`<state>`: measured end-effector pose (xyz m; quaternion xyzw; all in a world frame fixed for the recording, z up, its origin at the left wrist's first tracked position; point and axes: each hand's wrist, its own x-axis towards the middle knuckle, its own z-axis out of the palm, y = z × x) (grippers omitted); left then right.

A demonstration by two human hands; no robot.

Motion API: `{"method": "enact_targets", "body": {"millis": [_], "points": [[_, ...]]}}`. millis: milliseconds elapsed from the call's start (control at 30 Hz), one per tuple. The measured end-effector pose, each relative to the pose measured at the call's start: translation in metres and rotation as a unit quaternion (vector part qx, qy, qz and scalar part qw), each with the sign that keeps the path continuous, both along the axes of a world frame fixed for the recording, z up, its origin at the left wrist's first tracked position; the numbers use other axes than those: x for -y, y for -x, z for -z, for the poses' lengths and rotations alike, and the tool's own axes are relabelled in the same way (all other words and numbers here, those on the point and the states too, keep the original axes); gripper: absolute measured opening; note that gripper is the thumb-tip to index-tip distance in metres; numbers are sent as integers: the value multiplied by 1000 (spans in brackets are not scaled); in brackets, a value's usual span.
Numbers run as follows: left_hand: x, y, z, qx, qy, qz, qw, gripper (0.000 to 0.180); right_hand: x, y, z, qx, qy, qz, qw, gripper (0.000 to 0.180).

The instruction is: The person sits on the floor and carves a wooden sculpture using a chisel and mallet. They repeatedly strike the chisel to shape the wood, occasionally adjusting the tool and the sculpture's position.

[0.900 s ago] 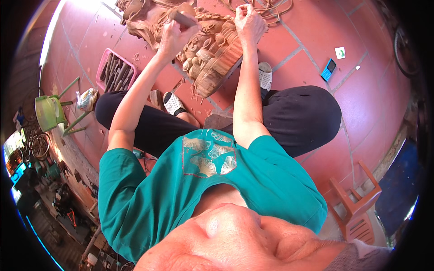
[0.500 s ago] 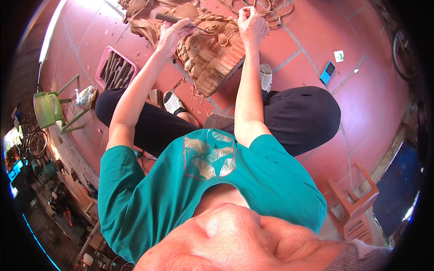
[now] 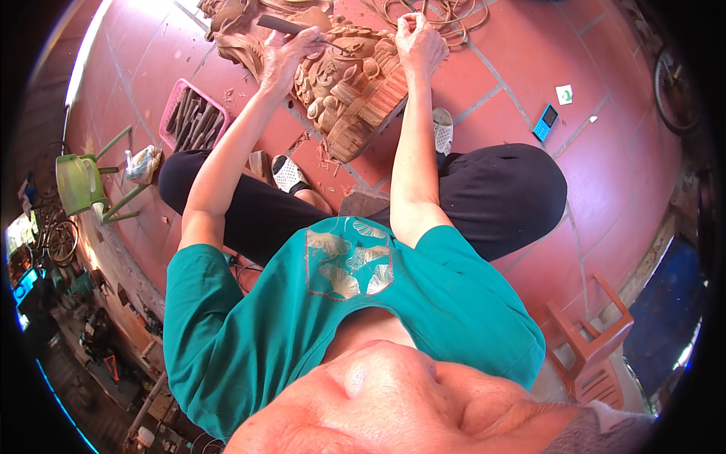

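Observation:
A large carved wooden block lies on the red tiled floor in front of my crossed legs. My left hand is shut on a chisel with a dark handle, and its thin blade points right across the carving. At the block's far right edge my right hand is closed, its fingers pinched together against the wood. Whether it holds a small tool I cannot tell. Wood chips lie around the block.
A pink basket of carving tools sits left of the block. A green watering can and a green stool stand at far left. A blue phone lies on the tiles to the right, a red plastic chair at lower right, coiled cord beyond the block.
My left hand has moved right along the top of the carving with the chisel, whose blade now lies across the wood. My right hand has stayed at the block's far edge.

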<state>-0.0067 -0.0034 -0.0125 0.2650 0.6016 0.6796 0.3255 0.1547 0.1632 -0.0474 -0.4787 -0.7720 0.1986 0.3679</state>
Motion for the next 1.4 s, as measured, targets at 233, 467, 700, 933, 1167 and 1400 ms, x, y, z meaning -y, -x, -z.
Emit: {"method": "enact_targets", "body": {"millis": [233,467,700,933,1167,1400], "points": [[-10,-13,-6,-130,24,8,991,23,-4,2,8,-5,1,0,1000,13],[-15,-16,-3,-329,140,1,934,26,-4,2,10,-2,9,-4,1000,14],[-21,-18,-5,-226,117,-2,967,21,-5,2,12,-10,-6,-2,1000,12],[1,14,27,139,9,-48,989,21,0,0,1,10,-4,-1,1000,13],[4,21,27,185,-22,-57,981,20,-1,1,5,-9,-15,0,1000,11],[-5,3,1,-13,18,-25,999,20,-1,0,4,-11,-10,-3,1000,12]]}}
